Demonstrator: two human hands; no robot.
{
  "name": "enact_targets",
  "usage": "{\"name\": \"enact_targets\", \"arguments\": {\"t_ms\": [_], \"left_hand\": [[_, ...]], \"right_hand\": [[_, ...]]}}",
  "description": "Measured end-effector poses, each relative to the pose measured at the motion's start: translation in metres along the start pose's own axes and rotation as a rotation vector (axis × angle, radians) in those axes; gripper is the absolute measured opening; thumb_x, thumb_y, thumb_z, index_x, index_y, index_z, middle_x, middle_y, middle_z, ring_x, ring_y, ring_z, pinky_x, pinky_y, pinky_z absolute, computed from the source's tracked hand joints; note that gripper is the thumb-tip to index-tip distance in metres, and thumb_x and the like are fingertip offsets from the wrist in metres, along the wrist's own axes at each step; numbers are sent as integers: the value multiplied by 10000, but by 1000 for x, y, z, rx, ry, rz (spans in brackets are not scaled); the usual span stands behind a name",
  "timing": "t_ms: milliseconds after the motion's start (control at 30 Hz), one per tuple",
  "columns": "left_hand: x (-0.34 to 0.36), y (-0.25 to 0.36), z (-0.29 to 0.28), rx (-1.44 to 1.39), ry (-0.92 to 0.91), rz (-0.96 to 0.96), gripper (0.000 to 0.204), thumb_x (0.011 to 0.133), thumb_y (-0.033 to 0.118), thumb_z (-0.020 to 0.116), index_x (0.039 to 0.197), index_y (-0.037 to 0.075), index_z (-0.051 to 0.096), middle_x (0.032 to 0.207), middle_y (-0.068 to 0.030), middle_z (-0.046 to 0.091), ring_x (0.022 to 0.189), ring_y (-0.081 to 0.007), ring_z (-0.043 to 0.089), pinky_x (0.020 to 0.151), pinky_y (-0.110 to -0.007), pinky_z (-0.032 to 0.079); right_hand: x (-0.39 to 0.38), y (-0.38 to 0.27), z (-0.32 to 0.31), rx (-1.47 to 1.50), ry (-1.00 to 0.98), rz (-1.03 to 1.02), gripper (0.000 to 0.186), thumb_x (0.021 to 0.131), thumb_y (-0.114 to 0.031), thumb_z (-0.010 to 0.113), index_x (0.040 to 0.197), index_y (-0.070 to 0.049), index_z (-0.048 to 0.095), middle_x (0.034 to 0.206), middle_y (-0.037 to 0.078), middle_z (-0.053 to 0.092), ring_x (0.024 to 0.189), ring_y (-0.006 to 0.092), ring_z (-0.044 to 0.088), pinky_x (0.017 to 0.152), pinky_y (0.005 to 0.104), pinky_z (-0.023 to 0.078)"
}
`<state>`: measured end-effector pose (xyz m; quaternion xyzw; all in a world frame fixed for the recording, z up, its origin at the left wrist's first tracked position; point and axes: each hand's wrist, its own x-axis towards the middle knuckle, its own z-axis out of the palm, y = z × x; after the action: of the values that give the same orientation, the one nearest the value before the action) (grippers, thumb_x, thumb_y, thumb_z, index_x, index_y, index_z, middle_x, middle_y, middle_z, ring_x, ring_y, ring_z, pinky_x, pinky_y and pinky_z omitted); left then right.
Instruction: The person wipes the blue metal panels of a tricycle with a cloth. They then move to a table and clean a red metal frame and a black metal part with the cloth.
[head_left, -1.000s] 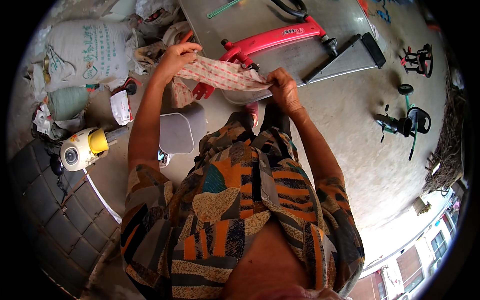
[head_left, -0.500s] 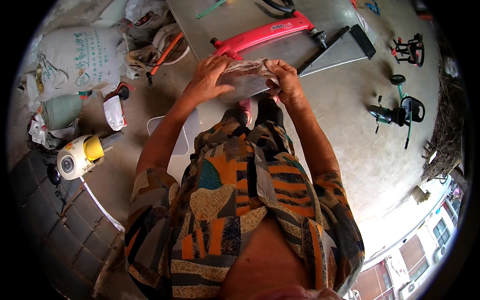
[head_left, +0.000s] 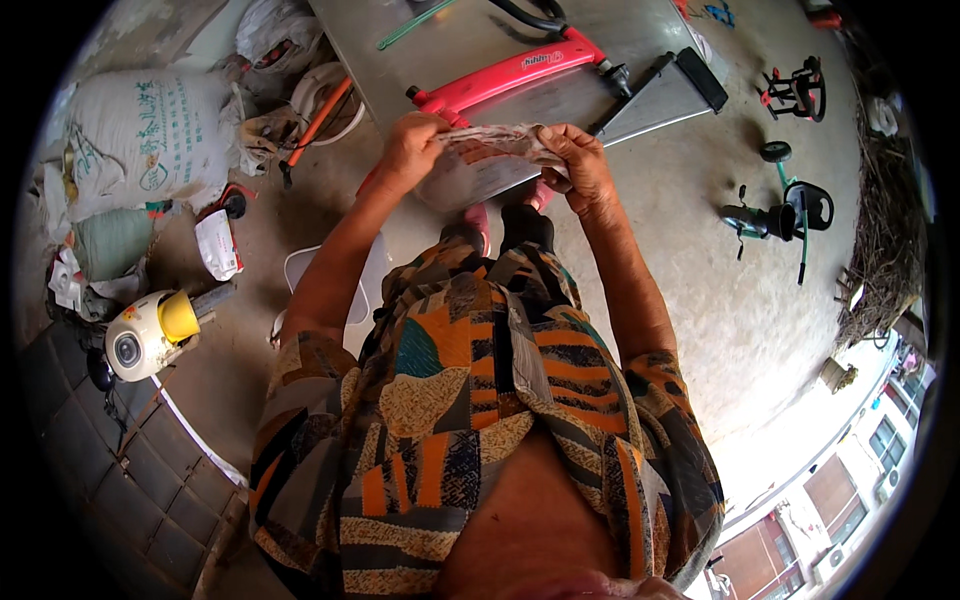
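Observation:
A thin, see-through plastic bag is stretched between my two hands, its bunched rim uppermost. My left hand is closed on the rim's left end. At the other end my right hand pinches the rim between thumb and fingers. The bag's clear body hangs below, in front of the table edge. Just beyond lies a red bicycle frame on the grey metal table; its near end comes close behind my left hand.
A black bar with a pad lies on the table's right. Small ride-on bike parts stand on the floor at right. Stuffed white sacks, an orange-handled tool and a cream-and-yellow machine are at left. A grey stool is beside my legs.
My left hand has gone from spread fingers to a closed grip on the bag's rim. The bag is now pulled wider and straighter. The view has shifted slightly.

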<state>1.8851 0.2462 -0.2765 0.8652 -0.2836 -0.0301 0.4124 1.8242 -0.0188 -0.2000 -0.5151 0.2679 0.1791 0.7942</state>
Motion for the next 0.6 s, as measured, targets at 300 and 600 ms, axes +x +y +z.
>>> {"name": "enact_targets", "arguments": {"t_ms": [300,600], "left_hand": [[20,29,-70,-1110,39,-585,226,888,118,590,1035,-39,657,932,-100,685,836,-170,660,749,-307,541],[5,62,-85,-1439,143,-452,290,915,46,536,1188,-42,575,1164,-118,630,1065,-209,609,949,-354,465]], "right_hand": [[40,-26,-3,25,71,-453,488,861,-234,670,1281,-34,522,1143,86,621,873,162,610,753,309,479],[26,26,67,82,-224,-85,641,847,-280,685,1357,7,424,1083,148,637,951,223,624,841,345,467]]}}
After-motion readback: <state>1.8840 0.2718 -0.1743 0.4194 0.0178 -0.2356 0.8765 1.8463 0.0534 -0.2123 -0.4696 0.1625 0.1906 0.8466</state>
